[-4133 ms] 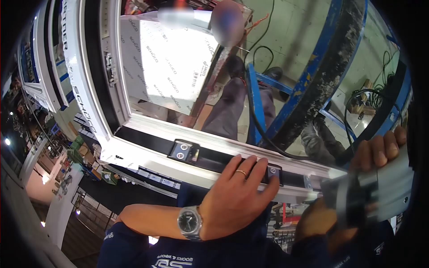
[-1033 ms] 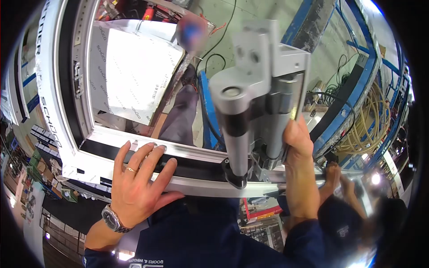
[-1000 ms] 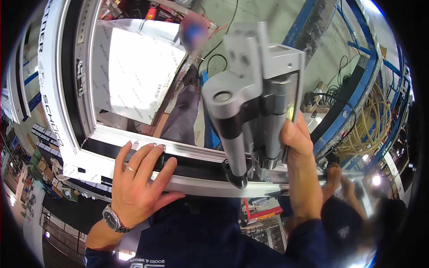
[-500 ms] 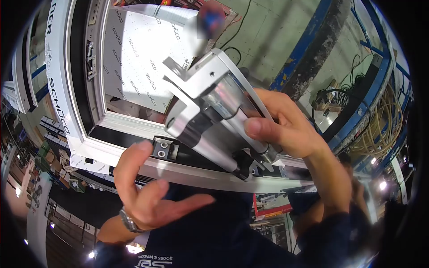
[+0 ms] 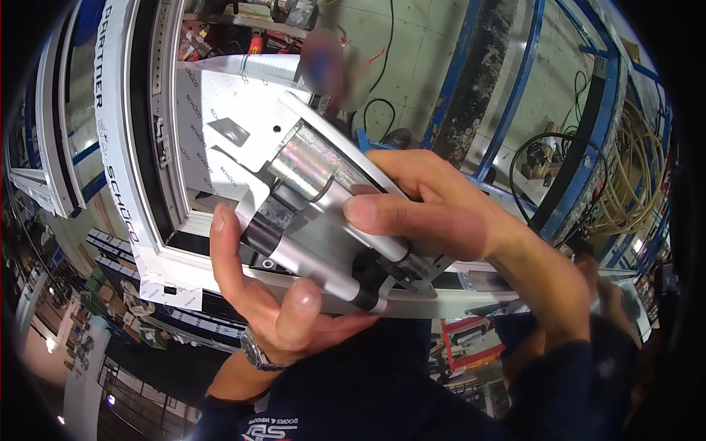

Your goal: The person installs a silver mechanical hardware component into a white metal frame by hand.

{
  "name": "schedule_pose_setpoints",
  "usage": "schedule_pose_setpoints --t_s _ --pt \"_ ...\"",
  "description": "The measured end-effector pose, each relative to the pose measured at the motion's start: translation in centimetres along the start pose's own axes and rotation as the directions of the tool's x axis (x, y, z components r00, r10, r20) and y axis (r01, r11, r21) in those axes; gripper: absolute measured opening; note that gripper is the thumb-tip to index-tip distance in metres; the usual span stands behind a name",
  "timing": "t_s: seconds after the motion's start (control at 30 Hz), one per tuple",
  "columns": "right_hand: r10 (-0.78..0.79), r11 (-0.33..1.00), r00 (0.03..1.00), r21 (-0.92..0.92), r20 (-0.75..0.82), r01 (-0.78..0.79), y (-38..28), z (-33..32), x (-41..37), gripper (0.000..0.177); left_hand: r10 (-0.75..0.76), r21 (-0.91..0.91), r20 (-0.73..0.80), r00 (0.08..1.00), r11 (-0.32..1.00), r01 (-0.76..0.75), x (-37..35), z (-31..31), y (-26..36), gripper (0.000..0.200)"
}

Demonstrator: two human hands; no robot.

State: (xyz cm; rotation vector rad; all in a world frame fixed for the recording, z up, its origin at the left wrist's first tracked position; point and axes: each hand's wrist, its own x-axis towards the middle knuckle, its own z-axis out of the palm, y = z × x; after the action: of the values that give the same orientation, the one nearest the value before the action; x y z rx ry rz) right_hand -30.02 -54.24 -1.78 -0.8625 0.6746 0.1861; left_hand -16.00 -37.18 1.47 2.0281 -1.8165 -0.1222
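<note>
A silver metal hinge (image 5: 323, 266) with black rings, joined to a bright aluminium bracket, is tilted over the window frame (image 5: 471, 305). My right hand (image 5: 434, 209) is closed on it, thumb across the silver tube and fingers behind the bracket's far edge. Below and left of it, my left hand (image 5: 276, 316) is spread open with the palm up. Its index fingertip points up beside the hinge's left end, and another finger reaches to the black end cap at the lower right. Part of a small fitting in the frame's groove is hidden behind the hinge.
Schüco-printed film covers the frame's left side (image 5: 121, 173). A white printed sheet (image 5: 254, 88) lies inside the frame. Blue metal racking (image 5: 507, 88), cables and coiled hoses (image 5: 632, 173) stand to the right. Another person's blurred shape is at the top.
My right hand has moved left with the hinge, which is now nearer the camera. My left hand has shifted right and slightly down, beneath the hinge. The view has shifted too.
</note>
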Motion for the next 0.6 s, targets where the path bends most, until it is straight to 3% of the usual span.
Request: schedule_pose_setpoints --t_s 0.07,0.23,0.37,0.53,0.57,0.6 --pt "0.011 1.0 1.0 -0.009 -0.003 -0.011 -0.6 0.2 -0.2 0.074 0.001 -0.024 -0.017 1.0 1.0 -0.001 -0.8 0.5 -0.5 0.123" --pt "0.008 1.0 1.0 -0.019 0.005 -0.007 0.5 0.1 0.2 0.075 0.011 -0.094 0.079 0.997 0.996 -0.004 -2.4 -0.5 -2.0 0.127" --pt "0.055 0.996 0.998 -0.078 0.029 -0.053 0.4 -0.1 0.6 0.074 -0.167 -0.23 0.087 0.982 0.956 0.183 -3.2 -0.8 -0.9 0.113" --pt "0.068 0.984 0.995 -0.172 0.075 -0.054 -0.1 -0.2 2.0 0.076 -0.199 -0.199 0.141 0.97 0.954 0.225 -3.5 -1.7 -1.3 0.115" --pt "0.072 0.976 0.995 -0.21 0.073 -0.055 -0.3 -0.2 2.2 0.076 -0.136 -0.146 0.16 0.978 0.976 0.16 -3.1 -2.1 -2.1 0.126" --pt "0.066 0.968 0.994 -0.247 0.084 -0.044 -0.8 -0.4 2.3 0.076 -0.146 -0.221 0.184 0.972 0.957 0.186 -3.3 -2.7 -2.9 0.115"
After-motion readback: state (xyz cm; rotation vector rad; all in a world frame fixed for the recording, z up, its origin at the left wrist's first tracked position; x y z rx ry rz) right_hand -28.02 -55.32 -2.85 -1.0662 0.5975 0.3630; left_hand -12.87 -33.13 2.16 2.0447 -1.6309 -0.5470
